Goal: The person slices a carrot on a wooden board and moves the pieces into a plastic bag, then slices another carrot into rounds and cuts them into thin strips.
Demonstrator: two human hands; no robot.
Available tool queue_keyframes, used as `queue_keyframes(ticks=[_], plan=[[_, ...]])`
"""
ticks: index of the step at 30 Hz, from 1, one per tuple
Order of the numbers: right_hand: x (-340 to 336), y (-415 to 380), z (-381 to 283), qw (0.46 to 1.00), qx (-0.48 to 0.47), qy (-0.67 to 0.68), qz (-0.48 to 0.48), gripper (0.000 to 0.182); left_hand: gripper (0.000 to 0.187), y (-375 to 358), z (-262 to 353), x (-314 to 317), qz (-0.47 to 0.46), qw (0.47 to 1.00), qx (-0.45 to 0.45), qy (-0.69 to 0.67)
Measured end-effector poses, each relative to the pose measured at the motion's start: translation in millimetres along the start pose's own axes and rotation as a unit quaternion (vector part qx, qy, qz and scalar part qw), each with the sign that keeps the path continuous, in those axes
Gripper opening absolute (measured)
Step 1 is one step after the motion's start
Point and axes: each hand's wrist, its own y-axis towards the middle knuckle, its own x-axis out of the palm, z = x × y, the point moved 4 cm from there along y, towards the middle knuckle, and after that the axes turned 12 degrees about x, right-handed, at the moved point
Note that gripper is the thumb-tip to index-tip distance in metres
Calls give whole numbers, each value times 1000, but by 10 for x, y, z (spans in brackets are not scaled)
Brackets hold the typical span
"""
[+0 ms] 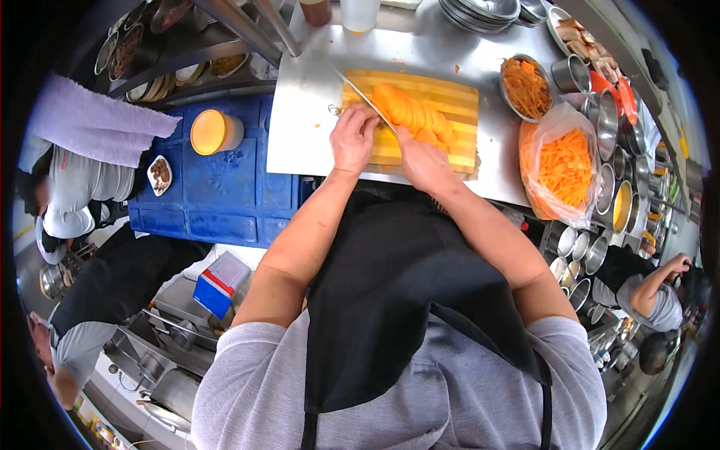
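A yellow, wood-striped cutting board (pixel 466 131) lies on the steel counter. On it is an overlapping row of thin orange slices (pixel 412 112), which look like carrot. My right hand (pixel 427 161) is closed round the handle of a kitchen knife (pixel 362 95), its long blade slanting up and left across the board. Just left of the blade, my left hand (pixel 355 140) has its fingers curled and pressed together at the board's edge. Whatever those fingers hold is hidden. The slices lie on the blade's right side.
Right of the board stand a bowl of shredded carrot (pixel 526 88) and a plastic bag of carrot shreds (pixel 566 169). Stacked metal bowls (pixel 480 15) are at the back. A blue lidded chest (pixel 217 187) on the left bears an orange-lidded tub (pixel 210 133). Other people stand on both sides.
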Motion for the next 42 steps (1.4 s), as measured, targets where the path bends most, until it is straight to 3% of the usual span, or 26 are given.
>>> queue_keyframes(ticks=[4, 10, 17, 19, 25, 42], plan=[[-153, -7, 21, 999, 17, -2, -42, 28, 15, -1, -23, 16, -5, 1000, 15, 22], [-411, -157, -17, 999, 24, 2, -26, 33, 17, -32, -39, 26, -8, 1000, -9, 5], [-356, -199, -21, 999, 17, -5, -38, 34, 18, -35, -40, 21, -5, 1000, 3, 9], [-339, -214, 1, 1000, 10, 15, -18, 22, 18, -33, -40, 19, -6, 1000, 2, 8], [-348, -229, 2, 1000, 5, 20, -12, 21, 18, -27, -38, 25, -9, 1000, 3, 12], [-95, -33, 105, 999, 14, 4, -33, 27, 15, -24, -24, 24, -13, 1000, -11, 6]])
